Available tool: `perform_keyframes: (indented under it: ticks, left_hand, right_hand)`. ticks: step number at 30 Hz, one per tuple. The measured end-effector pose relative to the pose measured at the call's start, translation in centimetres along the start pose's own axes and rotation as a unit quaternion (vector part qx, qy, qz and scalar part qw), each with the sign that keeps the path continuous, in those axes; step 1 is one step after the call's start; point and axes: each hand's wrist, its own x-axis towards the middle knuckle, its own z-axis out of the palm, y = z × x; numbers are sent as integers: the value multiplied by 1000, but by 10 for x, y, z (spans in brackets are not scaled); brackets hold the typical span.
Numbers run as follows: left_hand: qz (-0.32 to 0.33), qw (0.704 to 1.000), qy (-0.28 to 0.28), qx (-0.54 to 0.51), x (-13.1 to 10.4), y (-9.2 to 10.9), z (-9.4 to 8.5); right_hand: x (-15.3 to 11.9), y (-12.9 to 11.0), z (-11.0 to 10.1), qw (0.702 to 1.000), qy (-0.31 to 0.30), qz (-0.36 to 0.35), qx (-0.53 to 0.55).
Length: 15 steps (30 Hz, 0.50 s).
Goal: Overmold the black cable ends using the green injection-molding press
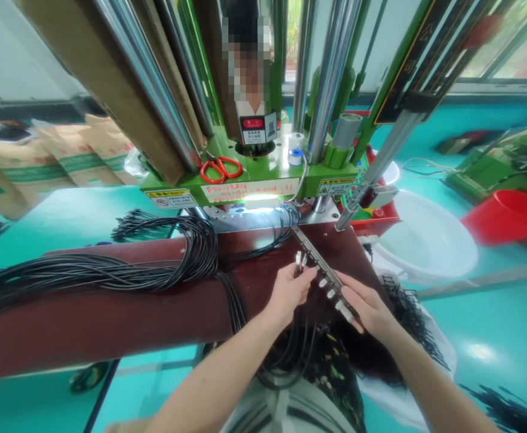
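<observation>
My left hand [290,287] is closed on a few black cables whose metal connector ends [300,260] stick up past the fingers. Right beside it, a long metal bar [320,260] with several small connectors along its lower part slants toward me. Its near end is gripped by my right hand [365,300], thumb along the side. The bar's far end reaches the press's front plate. Loose cable loops [297,337] hang below my left hand toward my lap.
A thick bundle of black cables [168,264] lies along the brown table [132,319]. Ahead stands a green press [263,174] with red-handled scissors [221,169] on its ledge. To the right are a white tub [453,240], a red bucket [511,216] and a pile of black parts [414,313].
</observation>
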Motion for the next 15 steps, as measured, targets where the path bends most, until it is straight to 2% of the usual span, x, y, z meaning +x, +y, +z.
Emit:
perform_keyframes:
  ticks: [8,11,15]
  left_hand:
    - [24,999,41,-1,-1,-4,-1]
    - [39,998,42,19,-1,-2,-1]
    - [85,993,79,18,-1,5,-3]
  right_hand:
    - [4,5,-3,991,-54,-39,-117]
    - [3,4,-1,996,-33,-14,-81]
    - [1,-1,1,1000,12,9,-14]
